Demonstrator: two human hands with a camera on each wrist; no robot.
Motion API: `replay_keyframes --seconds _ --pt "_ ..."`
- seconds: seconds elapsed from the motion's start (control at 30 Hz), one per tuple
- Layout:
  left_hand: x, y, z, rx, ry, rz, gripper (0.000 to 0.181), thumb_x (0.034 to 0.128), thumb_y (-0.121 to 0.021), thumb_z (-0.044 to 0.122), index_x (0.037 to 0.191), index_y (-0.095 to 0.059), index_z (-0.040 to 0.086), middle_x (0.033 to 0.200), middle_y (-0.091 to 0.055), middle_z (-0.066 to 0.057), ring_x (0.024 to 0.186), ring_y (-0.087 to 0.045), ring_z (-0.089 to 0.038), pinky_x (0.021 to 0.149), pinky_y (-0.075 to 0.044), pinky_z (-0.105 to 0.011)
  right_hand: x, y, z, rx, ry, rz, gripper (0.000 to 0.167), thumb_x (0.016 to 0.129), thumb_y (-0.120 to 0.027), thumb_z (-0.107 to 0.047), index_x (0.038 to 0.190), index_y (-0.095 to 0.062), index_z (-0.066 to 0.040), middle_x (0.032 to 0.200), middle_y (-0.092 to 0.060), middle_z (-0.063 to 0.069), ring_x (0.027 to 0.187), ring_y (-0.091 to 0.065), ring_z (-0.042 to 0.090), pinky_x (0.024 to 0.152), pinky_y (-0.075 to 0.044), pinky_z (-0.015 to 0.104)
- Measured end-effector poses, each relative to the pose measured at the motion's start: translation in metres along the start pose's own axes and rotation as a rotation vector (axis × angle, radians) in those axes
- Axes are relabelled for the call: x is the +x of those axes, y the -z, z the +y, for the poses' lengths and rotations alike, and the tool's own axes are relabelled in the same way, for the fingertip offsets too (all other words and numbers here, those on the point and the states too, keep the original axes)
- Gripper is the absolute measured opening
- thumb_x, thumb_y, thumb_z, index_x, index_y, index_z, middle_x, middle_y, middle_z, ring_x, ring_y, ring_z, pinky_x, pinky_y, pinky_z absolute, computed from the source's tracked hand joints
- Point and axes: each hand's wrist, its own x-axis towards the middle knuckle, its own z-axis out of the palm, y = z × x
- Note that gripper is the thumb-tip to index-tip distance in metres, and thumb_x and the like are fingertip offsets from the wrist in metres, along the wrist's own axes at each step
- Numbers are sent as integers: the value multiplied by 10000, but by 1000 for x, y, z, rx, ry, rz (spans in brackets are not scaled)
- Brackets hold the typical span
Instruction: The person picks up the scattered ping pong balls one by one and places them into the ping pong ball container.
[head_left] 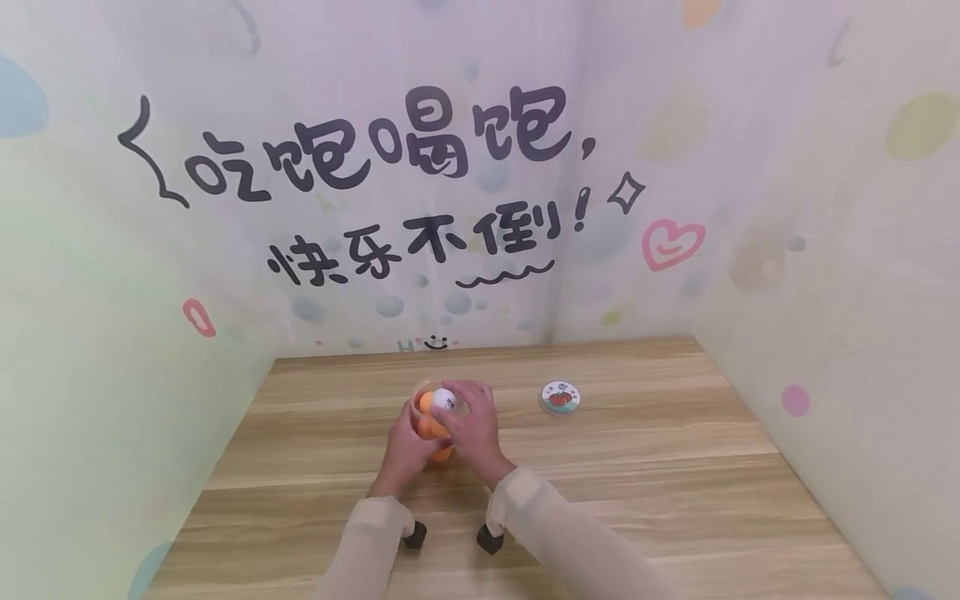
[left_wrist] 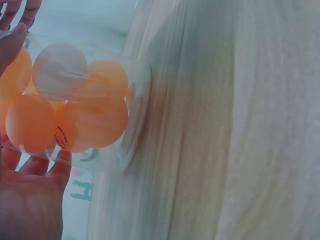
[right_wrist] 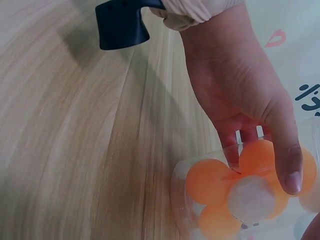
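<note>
A clear plastic jar (head_left: pixel 428 382) stands on the wooden table, filled with orange and white table tennis balls. One white ball (head_left: pixel 443 400) shows at its mouth beside an orange ball (head_left: pixel 425 403). My left hand (head_left: pixel 407 451) grips the jar from its left side. On the other side my right hand (head_left: pixel 477 423) holds the jar, its upper fingers near the white ball. In the right wrist view the right thumb (right_wrist: pixel 288 150) lies along the jar's wall, and its fingers are partly hidden behind. Several orange balls (left_wrist: pixel 30 122) show through the wall in the left wrist view.
A round lid (head_left: pixel 560 398) with a red fruit picture lies on the table (head_left: pixel 675 467) right of the jar. Printed fabric walls (head_left: pixel 225 275) enclose the table at the back and both sides. Black camera mounts (head_left: pixel 491 540) hang below both wrists.
</note>
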Motion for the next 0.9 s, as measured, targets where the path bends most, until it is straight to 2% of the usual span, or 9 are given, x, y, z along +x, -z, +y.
replay_keyframes --seconds 0.13,0.43,0.6,0.73,0.9 --pt "0 0 -1 3 2 2 910 748 -860 223 1477 -324 132 1404 -480 -114 1215 -515 -269 1008 -443 -446 -2 1 3 -17 17 -17 370 827 -785 -294 1160 -698 -157 1172 -643 -24 1163 -453 192 978 -420 471" --pt "0 -1 0 21 -12 17 866 763 -848 202 1460 -342 106 1407 -474 -130 1244 -496 -290 1028 -419 -459 -4 1 13 -85 181 -5 270 835 -778 -296 1026 -734 -111 1219 -652 -10 1236 -464 195 1040 -378 471" --pt "1 -1 0 29 -21 24 854 761 -850 188 1449 -353 95 1398 -479 -136 1243 -496 -300 1030 -414 -465 -5 1 13 -72 179 -1 274 840 -772 -302 1031 -728 -111 1226 -649 6 1243 -460 198 1050 -369 480" --pt "1 -2 -2 30 -27 27 856 755 -854 180 1448 -357 98 1386 -490 -133 1238 -499 -297 1035 -412 -464 -6 1 12 -67 156 3 327 845 -765 -305 1081 -717 -84 1235 -643 -1 1256 -463 207 1064 -360 496" --pt "1 -2 -5 14 -41 32 868 752 -856 165 1458 -355 96 1371 -504 -133 1230 -503 -286 1044 -407 -461 -9 2 11 -64 138 21 346 851 -762 -295 1132 -704 -102 1248 -632 -18 1261 -467 199 1063 -373 485"
